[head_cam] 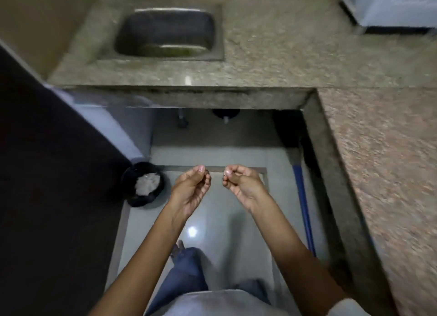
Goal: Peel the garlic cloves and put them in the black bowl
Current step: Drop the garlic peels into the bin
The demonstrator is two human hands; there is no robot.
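- Garlic cloves cannot be told for sure; a pale papery heap (146, 184) fills a round black bin (132, 197) on the glossy grey floor (212, 221).
- Left hand (191, 188) and right hand (243, 185) hover near each other, palms up, fingers curled. Whether they hold anything I cannot tell.
- Beyond them is a speckled stone desk (283, 55) with a steel sink (132, 31) set in it, and a blue pole (303, 207) leans at the right.

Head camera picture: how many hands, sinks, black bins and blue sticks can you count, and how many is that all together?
hands: 2, the left hand and the right hand
sink: 1
black bin: 1, on the floor
blue stick: 1, beside the counter
Total: 5
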